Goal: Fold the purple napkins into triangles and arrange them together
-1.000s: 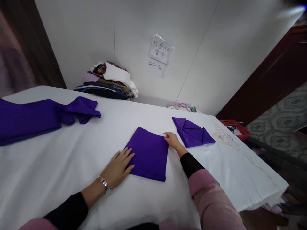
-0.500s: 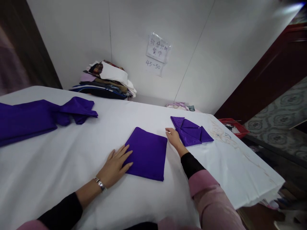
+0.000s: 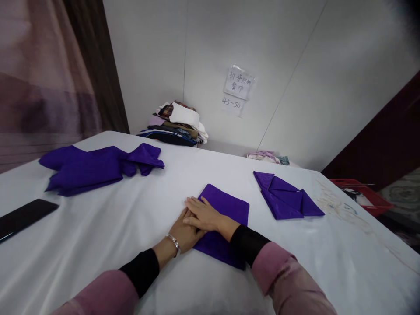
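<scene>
A purple cloth napkin (image 3: 226,203), folded into a flat square, lies on the white-covered table in front of me. My left hand (image 3: 184,232), with a silver bracelet at the wrist, rests flat at the napkin's left edge, its fingers mostly hidden. Across those fingers lies my right hand (image 3: 205,215), palm down and flat, its fingertips pointing left. Neither hand grips anything. To the right sits another purple napkin (image 3: 285,197), folded into a shape with pointed corners.
Loose purple cloths (image 3: 92,168) lie in a heap at the left, with a black phone-like slab (image 3: 26,216) nearer me. A clothes pile (image 3: 177,124) stands by the wall under a handwritten sign (image 3: 238,83). Beyond the table's right edge is a red basket (image 3: 374,203).
My right hand has moved left from beside the napkin's right edge onto my left hand. The view has swung left, bringing the black slab into sight.
</scene>
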Demonstrator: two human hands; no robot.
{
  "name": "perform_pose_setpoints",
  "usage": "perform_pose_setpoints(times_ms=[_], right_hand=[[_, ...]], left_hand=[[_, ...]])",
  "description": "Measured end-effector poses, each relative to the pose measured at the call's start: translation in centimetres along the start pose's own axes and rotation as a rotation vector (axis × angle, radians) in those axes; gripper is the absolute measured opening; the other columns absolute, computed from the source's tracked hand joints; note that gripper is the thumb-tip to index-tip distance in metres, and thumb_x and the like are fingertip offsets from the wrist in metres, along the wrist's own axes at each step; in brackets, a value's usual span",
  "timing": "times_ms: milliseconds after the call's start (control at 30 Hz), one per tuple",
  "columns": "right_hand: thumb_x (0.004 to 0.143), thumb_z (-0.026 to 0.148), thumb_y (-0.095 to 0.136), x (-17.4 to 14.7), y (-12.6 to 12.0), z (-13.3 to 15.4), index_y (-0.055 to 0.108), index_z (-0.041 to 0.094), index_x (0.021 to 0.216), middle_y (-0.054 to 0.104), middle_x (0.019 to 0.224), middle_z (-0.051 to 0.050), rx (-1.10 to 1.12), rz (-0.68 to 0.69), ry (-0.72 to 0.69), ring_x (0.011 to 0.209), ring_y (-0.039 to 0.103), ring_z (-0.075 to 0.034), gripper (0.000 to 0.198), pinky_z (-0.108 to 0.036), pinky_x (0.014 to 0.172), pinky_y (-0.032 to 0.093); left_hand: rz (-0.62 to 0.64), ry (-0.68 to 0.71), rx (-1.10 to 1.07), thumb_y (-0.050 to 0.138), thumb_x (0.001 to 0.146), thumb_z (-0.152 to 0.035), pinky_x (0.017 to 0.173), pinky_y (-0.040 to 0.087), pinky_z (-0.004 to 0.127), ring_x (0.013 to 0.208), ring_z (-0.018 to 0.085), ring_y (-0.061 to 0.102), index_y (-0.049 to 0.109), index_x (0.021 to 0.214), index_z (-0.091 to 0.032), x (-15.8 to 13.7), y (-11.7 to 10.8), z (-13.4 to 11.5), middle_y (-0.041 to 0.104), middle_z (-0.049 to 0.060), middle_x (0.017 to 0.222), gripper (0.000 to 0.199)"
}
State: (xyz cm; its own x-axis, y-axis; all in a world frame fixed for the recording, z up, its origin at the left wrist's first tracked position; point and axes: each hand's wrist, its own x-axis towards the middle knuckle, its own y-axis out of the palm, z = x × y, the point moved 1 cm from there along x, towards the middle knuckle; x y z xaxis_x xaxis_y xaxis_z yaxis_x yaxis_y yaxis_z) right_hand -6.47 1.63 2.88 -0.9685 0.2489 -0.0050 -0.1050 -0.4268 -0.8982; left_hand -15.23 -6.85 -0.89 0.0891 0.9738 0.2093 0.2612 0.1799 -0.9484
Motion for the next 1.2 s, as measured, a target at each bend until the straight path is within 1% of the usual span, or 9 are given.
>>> perform_pose_setpoints(times_ms=[200, 500, 600, 667, 767, 833, 900, 1033, 1200], right_hand=[[0.091, 0.055, 0.024, 0.8, -0.1, -4.3, 0.022, 0.014, 0.143, 0.018, 0.149, -0.012, -0.056, -0.015, 0.115, 0.138, 0.012, -0.020, 0.066, -0.044, 0.111, 0.005], [0.089, 0.058, 0.028, 2.0, -1.3, -8.7, 0.026, 0.021, 0.142, 0.019, 0.149, -0.007, -0.139, -0.090, 0.297, 0.138, 0.012, -0.022, 0.064, -0.050, 0.109, 0.003], [0.090, 0.057, 0.027, 2.0, -1.7, -8.5, 0.024, 0.020, 0.142, 0.019, 0.149, -0.008, -0.132, -0.086, 0.340, 0.138, 0.011, -0.022, 0.065, -0.049, 0.109, 0.003], [0.090, 0.057, 0.027, 1.6, -1.7, -7.6, 0.021, 0.017, 0.143, 0.016, 0.150, -0.010, -0.144, -0.128, 0.341, 0.138, 0.009, -0.022, 0.067, -0.048, 0.109, 0.002], [0.089, 0.057, 0.028, 0.7, -1.1, -5.3, 0.021, 0.015, 0.143, 0.015, 0.150, -0.011, -0.174, -0.162, 0.227, 0.139, 0.006, -0.022, 0.069, -0.046, 0.110, 0.000], [0.090, 0.056, 0.027, 0.2, -0.4, -4.0, 0.023, 0.014, 0.142, 0.019, 0.149, -0.012, -0.156, -0.109, 0.134, 0.138, 0.008, -0.021, 0.068, -0.045, 0.110, 0.001], [0.091, 0.055, 0.025, 0.0, 0.2, -3.5, 0.023, 0.014, 0.142, 0.022, 0.148, -0.012, -0.123, -0.059, 0.100, 0.138, 0.012, -0.020, 0.066, -0.044, 0.111, 0.003], [0.091, 0.055, 0.024, 0.4, 0.0, -5.0, 0.025, 0.019, 0.141, 0.022, 0.148, -0.008, -0.127, -0.062, 0.163, 0.137, 0.015, -0.020, 0.061, -0.047, 0.110, 0.006], [0.089, 0.059, 0.027, 1.3, -0.8, -7.7, 0.026, 0.019, 0.141, 0.021, 0.149, -0.007, -0.169, -0.130, 0.257, 0.138, 0.013, -0.022, 0.066, -0.051, 0.109, 0.005]], left_hand=[[0.059, -0.037, 0.007, 0.040, 0.083, -0.055, 0.109, 0.020, 0.048, 0.133, 0.030, 0.027, 0.036, 0.136, -0.011, 0.1, 0.3, 0.1, 0.037, 0.016, 0.142, 0.069], [0.063, -0.047, 0.009, 0.035, 0.084, -0.058, 0.109, 0.018, 0.048, 0.136, 0.029, 0.020, 0.039, 0.135, -0.012, -0.1, 0.8, 0.3, 0.029, 0.016, 0.146, 0.069], [0.048, -0.043, 0.002, 0.034, 0.084, -0.058, 0.110, 0.017, 0.047, 0.136, 0.028, 0.020, 0.038, 0.135, -0.013, -0.1, 1.1, 0.5, 0.029, 0.015, 0.146, 0.068], [0.031, -0.035, 0.003, 0.034, 0.084, -0.059, 0.110, 0.017, 0.048, 0.136, 0.028, 0.020, 0.038, 0.135, -0.014, 0.0, 1.3, 0.6, 0.030, 0.015, 0.146, 0.068], [0.022, -0.022, 0.008, 0.034, 0.084, -0.058, 0.109, 0.017, 0.048, 0.135, 0.029, 0.022, 0.037, 0.136, -0.013, 0.0, 1.4, 0.6, 0.033, 0.016, 0.144, 0.068], [0.016, -0.020, 0.013, 0.036, 0.084, -0.056, 0.109, 0.017, 0.048, 0.135, 0.029, 0.023, 0.035, 0.137, -0.013, 0.1, 1.3, 0.5, 0.034, 0.016, 0.144, 0.068], [0.019, -0.024, 0.027, 0.038, 0.083, -0.054, 0.109, 0.018, 0.047, 0.135, 0.029, 0.022, 0.035, 0.137, -0.012, 0.2, 1.2, 0.5, 0.035, 0.016, 0.143, 0.068], [0.030, -0.019, 0.048, 0.034, 0.083, -0.057, 0.107, 0.020, 0.048, 0.133, 0.030, 0.027, 0.040, 0.134, -0.012, 0.4, 1.3, 0.8, 0.041, 0.017, 0.139, 0.068], [0.021, -0.008, 0.056, 0.031, 0.084, -0.058, 0.107, 0.020, 0.049, 0.134, 0.029, 0.025, 0.040, 0.133, -0.012, 0.5, 1.3, 0.9, 0.038, 0.016, 0.142, 0.068]])
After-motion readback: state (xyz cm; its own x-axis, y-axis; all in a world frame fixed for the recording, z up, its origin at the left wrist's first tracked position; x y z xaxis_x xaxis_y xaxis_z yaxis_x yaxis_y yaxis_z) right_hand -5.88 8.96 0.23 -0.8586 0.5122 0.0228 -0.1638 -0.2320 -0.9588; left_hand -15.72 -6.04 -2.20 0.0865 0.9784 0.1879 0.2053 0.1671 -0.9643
